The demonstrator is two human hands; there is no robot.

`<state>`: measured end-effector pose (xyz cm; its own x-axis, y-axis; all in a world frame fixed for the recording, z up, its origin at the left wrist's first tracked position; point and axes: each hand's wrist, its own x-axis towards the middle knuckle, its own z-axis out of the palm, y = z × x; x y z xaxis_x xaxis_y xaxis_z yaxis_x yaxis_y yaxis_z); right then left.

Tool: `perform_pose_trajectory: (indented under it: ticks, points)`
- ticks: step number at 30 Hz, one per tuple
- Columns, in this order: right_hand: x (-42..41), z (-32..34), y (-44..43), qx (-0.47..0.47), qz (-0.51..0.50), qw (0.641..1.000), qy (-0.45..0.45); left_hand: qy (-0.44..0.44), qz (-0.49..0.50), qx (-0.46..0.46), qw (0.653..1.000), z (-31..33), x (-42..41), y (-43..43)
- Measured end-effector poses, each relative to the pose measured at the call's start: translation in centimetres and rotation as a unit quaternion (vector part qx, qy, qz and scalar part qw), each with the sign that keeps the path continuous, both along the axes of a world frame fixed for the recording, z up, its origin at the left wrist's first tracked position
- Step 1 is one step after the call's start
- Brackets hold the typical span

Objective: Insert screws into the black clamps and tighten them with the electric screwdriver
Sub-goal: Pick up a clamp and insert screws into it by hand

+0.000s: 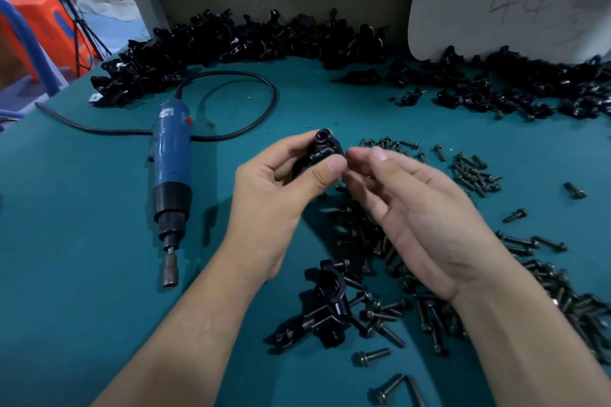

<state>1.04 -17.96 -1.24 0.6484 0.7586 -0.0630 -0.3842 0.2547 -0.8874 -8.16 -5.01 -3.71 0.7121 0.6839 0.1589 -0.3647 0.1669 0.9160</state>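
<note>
Between your hands: your left hand (277, 188) grips one black clamp (322, 149), thumb across its front. Your right hand (423, 218) is close against the clamp's right side, fingertips bunched. Can't tell if they pinch a screw, too blurred. The electric screwdriver (172, 168) lies idle left of your left hand. The loose screws (472, 172) are spread under and right of your right hand. Two clamps (327, 307) lie between your wrists, screws apparently fitted. The clamp piles (231, 40) sit beyond both hands, finished or not unclear. My read: this clamp has no screw seated or driven yet.
</note>
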Motion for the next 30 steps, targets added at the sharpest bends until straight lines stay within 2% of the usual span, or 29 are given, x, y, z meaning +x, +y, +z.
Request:
perform_pose_trajectory:
  ticks: [3,5,6,8,10,12,13,14,23,30]
  points:
    - [1.0,1.6,-1.6,-0.042,-0.055,0.995,-0.070,-0.007,-0.004,-0.054,0.998,-0.1,0.0,0.3]
    - [1.6,3.2,-3.3,-0.148,-0.060,0.966,-0.205,0.000,0.001,-0.063,0.998,-0.3,0.1,0.5]
    - [1.7,4.0,-4.1,-0.227,-0.028,0.927,-0.296,0.005,0.002,-0.061,0.998,-0.4,0.2,0.5]
    - [1.5,5.4,-5.1,-0.363,0.106,0.819,-0.432,0.014,0.001,-0.053,0.998,-0.5,0.3,0.5]
    - [0.6,6.0,-5.0,-0.442,0.239,0.726,-0.469,0.024,0.004,-0.044,0.999,-0.6,0.3,0.5]
    - [-0.1,5.4,-4.6,-0.477,0.292,0.647,-0.518,0.031,0.008,-0.035,0.999,-0.7,0.4,0.7]
    - [-0.3,4.9,-4.4,-0.485,0.293,0.621,-0.541,0.034,0.009,-0.032,0.999,-0.7,0.4,0.7]
    - [-0.4,4.4,-4.3,-0.491,0.285,0.613,-0.550,0.038,0.011,-0.029,0.999,-0.8,0.4,0.8]
    - [0.0,2.8,-5.4,-0.448,0.238,0.681,-0.528,0.058,0.011,-0.008,0.998,-1.0,0.5,0.9]
    - [0.0,2.4,-5.7,-0.438,0.214,0.680,-0.548,0.069,0.005,0.004,0.998,-0.9,0.4,0.9]
